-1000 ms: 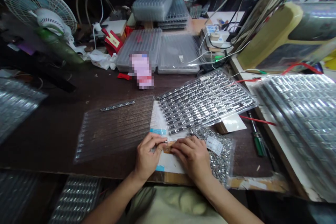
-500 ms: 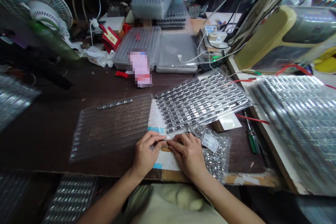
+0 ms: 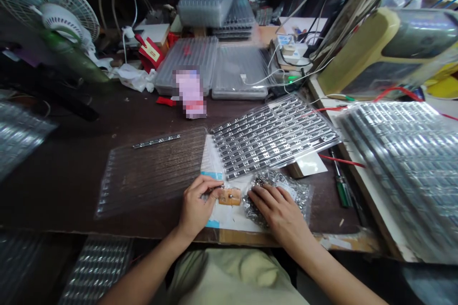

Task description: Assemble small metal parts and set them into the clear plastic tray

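Observation:
My left hand (image 3: 198,202) is closed in a pinch, with a tiny metal part (image 3: 222,186) at its fingertips; its exact kind is too small to tell. Just right of those fingertips lies an orange-brown block (image 3: 225,198) with a small metal piece on top. My right hand (image 3: 279,207) rests over a clear plastic bag of small shiny metal parts (image 3: 302,200), fingers reaching among them and thumb hidden. Behind the hands is a clear ribbed tray (image 3: 275,138) filled with rows of dark-and-silver connector-like pieces. White paper with blue tape (image 3: 213,224) lies beneath.
A clear ribbed tray (image 3: 153,176) at left carries one strip of pieces (image 3: 157,141). A green-handled screwdriver (image 3: 342,190) lies at right beside stacked filled trays (image 3: 404,167). More plastic trays (image 3: 239,71), a fan (image 3: 53,5) and cables stand at the back.
My right hand has left the fingertips of my left hand and moved right onto the bag of metal parts. The orange-brown block is now uncovered. My left hand stays nearly in place.

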A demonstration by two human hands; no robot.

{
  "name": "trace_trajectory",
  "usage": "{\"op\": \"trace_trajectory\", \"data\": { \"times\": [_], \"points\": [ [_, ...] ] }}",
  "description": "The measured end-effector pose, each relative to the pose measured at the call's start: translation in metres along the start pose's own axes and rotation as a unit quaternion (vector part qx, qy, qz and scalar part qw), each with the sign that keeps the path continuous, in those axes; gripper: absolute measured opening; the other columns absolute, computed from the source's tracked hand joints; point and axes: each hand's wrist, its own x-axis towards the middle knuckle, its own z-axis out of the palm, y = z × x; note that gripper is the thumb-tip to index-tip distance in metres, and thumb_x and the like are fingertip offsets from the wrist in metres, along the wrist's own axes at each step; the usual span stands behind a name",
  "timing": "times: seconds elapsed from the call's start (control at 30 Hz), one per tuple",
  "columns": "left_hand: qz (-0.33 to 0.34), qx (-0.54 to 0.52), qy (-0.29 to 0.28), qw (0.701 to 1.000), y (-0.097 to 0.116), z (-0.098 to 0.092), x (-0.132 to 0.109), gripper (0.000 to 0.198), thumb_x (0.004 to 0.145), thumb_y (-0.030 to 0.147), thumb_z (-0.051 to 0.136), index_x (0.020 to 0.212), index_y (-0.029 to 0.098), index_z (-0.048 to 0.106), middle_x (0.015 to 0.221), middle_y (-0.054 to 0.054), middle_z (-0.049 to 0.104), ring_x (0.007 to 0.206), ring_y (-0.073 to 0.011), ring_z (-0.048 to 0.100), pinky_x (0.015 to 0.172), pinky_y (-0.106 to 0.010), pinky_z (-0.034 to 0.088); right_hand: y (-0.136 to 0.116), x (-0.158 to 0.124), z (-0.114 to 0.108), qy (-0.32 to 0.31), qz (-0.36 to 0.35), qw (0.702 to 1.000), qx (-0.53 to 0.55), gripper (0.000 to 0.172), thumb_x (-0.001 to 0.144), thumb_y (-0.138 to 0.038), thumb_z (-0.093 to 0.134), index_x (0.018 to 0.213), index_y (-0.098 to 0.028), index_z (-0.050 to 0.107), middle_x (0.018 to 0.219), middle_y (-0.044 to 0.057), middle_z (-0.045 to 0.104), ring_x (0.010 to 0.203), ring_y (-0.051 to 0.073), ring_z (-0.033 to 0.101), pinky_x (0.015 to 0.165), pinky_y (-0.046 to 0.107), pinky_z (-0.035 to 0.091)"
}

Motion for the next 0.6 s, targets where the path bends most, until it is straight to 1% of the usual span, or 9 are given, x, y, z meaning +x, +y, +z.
{"op": "trace_trajectory", "data": {
  "times": [0.1, 0.27, 0.33, 0.43, 0.6],
  "points": [
    [0.01, 0.002, -0.012, 1.0, 0.004, 0.003, 0.001, 0.01, 0.083, 0.02, 0.063, 0.089, 0.019, 0.071, 0.082, -0.003, 0.064, 0.077, -0.014, 0.061, 0.067, -0.024, 0.049, 0.002, -0.007, 0.003, 0.034, 0.002, 0.999, 0.036, 0.027, 0.094, -0.017, 0.042, 0.11, -0.018, 0.062, 0.102, 0.006, 0.066, 0.096, 0.02, 0.054, 0.087, 0.034, 0.039],
    [0.073, 0.021, -0.071, 0.995, 0.015, 0.017, -0.001, 0.011, 0.082, 0.02, 0.066, 0.091, 0.022, 0.071, 0.083, -0.003, 0.066, 0.08, -0.0148, 0.061, 0.072, -0.026, 0.049, 0.005, -0.007, 0.01, 0.103, 0.031, 0.988, 0.113, 0.019, 0.093, -0.018, 0.046, 0.103, -0.019, 0.063, 0.104, 0.006, 0.065, 0.094, 0.019, 0.055, 0.083, 0.032, 0.041],
    [0.091, 0.038, -0.084, 0.992, 0.016, 0.022, -0.002, 0.011, 0.081, 0.02, 0.066, 0.09, 0.022, 0.071, 0.083, -0.003, 0.067, 0.08, -0.0152, 0.061, 0.073, -0.027, 0.049, 0.004, -0.005, 0.012, 0.123, 0.046, 0.983, 0.126, 0.016, 0.092, -0.017, 0.05, 0.101, -0.018, 0.063, 0.102, 0.007, 0.065, 0.092, 0.019, 0.055, 0.081, 0.032, 0.042],
    [0.095, 0.054, -0.089, 0.99, 0.014, 0.026, -0.004, 0.01, 0.081, 0.019, 0.066, 0.089, 0.021, 0.071, 0.083, -0.003, 0.067, 0.08, -0.0158, 0.061, 0.073, -0.028, 0.049, 0.003, -0.002, 0.013, 0.133, 0.062, 0.98, 0.133, 0.013, 0.09, -0.015, 0.052, 0.099, -0.017, 0.061, 0.096, 0.007, 0.065, 0.087, 0.018, 0.055, 0.078, 0.032, 0.043],
    [0.09, 0.051, -0.099, 0.99, 0.011, 0.027, -0.004, 0.009, 0.081, 0.016, 0.066, 0.087, 0.019, 0.071, 0.082, -0.004, 0.067, 0.08, -0.0159, 0.061, 0.072, -0.028, 0.049, 0.002, -0.001, 0.013, 0.138, 0.079, 0.975, 0.157, 0.012, 0.09, -0.012, 0.05, 0.094, -0.018, 0.059, 0.09, 0.006, 0.063, 0.083, 0.017, 0.054, 0.076, 0.032, 0.043]
  ]
}}
